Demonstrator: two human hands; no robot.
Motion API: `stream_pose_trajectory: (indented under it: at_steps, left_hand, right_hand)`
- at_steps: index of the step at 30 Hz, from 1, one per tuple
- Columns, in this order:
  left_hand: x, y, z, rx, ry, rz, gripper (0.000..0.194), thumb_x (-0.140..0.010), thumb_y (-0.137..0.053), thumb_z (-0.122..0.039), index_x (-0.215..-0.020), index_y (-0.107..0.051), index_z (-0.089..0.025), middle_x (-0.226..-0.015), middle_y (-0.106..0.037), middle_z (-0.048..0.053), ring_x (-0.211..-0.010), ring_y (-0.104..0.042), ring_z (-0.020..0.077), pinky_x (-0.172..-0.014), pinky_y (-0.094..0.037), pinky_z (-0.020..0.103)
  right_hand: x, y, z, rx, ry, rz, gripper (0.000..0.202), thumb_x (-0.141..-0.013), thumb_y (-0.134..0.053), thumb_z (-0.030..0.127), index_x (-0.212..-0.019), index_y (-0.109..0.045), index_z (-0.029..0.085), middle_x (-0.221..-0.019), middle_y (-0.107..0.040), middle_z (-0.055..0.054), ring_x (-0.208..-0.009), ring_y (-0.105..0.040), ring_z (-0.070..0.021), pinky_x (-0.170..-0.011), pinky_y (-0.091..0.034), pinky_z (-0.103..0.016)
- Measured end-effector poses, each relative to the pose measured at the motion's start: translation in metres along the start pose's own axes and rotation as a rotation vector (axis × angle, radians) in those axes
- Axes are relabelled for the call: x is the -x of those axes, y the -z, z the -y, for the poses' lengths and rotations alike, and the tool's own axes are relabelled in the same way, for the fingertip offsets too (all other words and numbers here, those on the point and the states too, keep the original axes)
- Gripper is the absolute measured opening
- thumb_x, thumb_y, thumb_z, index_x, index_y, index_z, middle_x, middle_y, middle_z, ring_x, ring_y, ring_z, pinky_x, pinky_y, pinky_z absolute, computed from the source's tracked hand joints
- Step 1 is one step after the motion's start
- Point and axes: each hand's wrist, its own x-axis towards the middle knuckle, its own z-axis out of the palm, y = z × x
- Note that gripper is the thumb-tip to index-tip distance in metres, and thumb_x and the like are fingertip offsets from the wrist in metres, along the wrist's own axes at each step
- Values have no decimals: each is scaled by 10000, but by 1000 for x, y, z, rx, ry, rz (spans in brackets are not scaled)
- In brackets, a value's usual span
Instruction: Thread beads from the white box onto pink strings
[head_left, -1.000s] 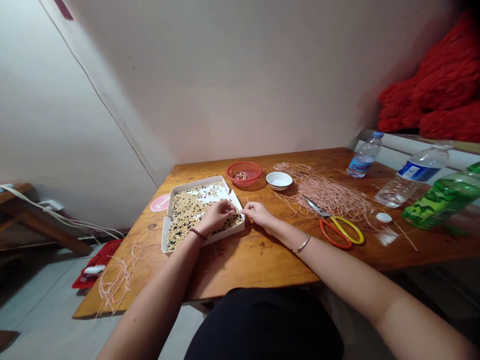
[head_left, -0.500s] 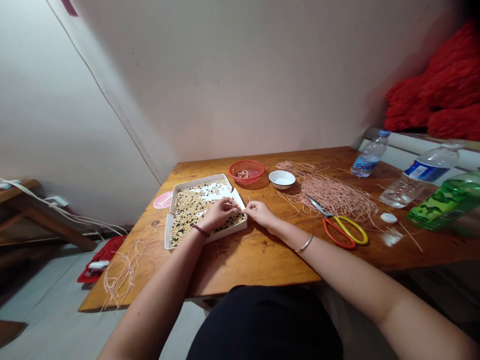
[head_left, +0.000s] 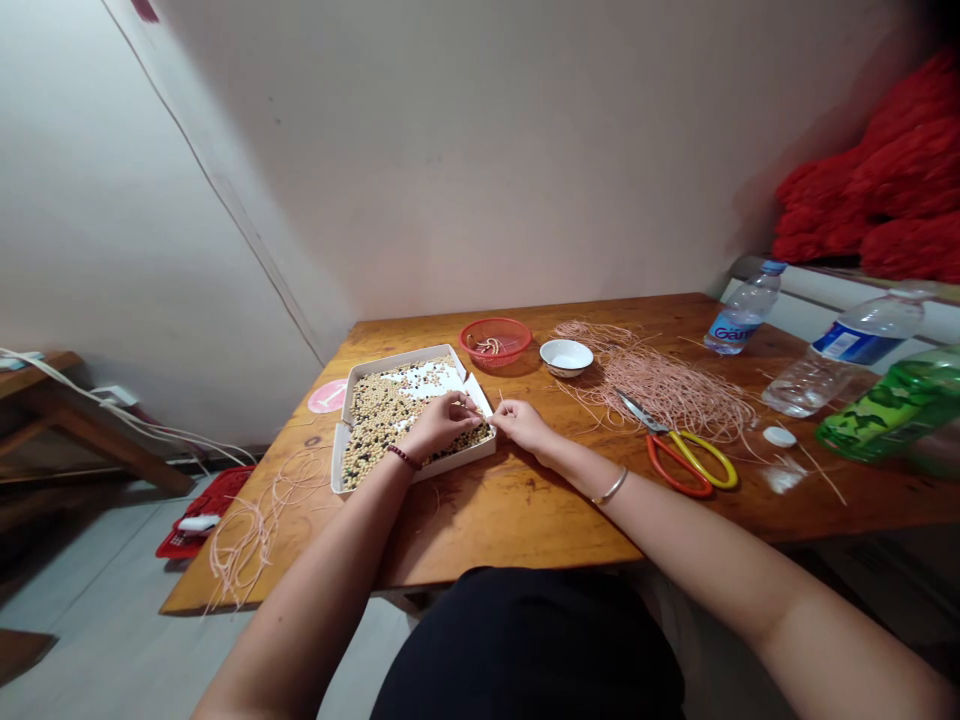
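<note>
A white box [head_left: 341, 450] filled with small beige and dark beads [head_left: 375, 420] lies on the wooden table. Over its right front corner is my left hand [head_left: 441, 425], thumb and fingers pinched together; what they hold is too small to tell. Just outside that corner, my right hand [head_left: 523, 427] pinches a thin pink cord, whose short end pokes up above the fingertips. The two sets of fingertips are close to each other. Beyond my right hand lies a tangled heap of pink cords [head_left: 675, 385].
Behind the box stand a red basket [head_left: 495, 325] and a white bowl [head_left: 566, 355]. Scissors [head_left: 679, 460], a white cap [head_left: 780, 437] and several plastic bottles [head_left: 739, 315] are on the right. Loose cords [head_left: 244, 540] hang over the left edge. The wooden table [head_left: 480, 545] meets the wall.
The whole view has shifted very slightly. Both hands keep nearly the same pinched pose at the box's corner.
</note>
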Motion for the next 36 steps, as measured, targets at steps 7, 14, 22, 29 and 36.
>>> stream_pose_trajectory:
  at_steps: [7,14,22,29,36]
  left_hand:
    - [-1,0,3,122,34,-20,338,-663,-744,-220,-869,-485,-147,-840,-710,86,-806,-668,168,-725,-511,290]
    - [2,-1,-1,92,-21,-6,327,-705,-715,-328,-865,-496,-146,-792,-695,74,-733,-646,140,-633,-467,217]
    - [3,-1,-4,-38,-62,-21,380,-722,-668,-445,-899,-506,-151,-711,-668,40,-556,-540,94,-503,-334,174]
    - [4,-1,-5,-23,-47,-2,390,-721,-671,-440,-917,-488,-157,-698,-666,32,-536,-513,84,-502,-316,169]
    - [5,-2,-6,-69,-23,-14,379,-728,-661,-451,-906,-510,-152,-694,-673,38,-517,-502,84,-485,-304,171]
  right_hand:
    - [-1,1,-1,34,6,-18,182,-634,-593,322,-568,-505,176,-508,-462,46,-513,-385,-93,-507,-279,-226]
    - [1,0,0,20,6,7,180,-629,-578,326,-572,-489,180,-495,-445,55,-491,-363,-86,-491,-259,-224]
    - [0,0,0,32,6,-7,183,-621,-571,331,-561,-488,181,-491,-434,55,-495,-360,-87,-497,-265,-222]
    - [-1,0,0,45,22,-41,185,-619,-551,327,-532,-484,178,-503,-437,50,-522,-368,-93,-515,-276,-227]
    - [-1,1,2,54,8,-44,196,-625,-543,340,-532,-474,181,-517,-429,46,-540,-367,-98,-515,-272,-230]
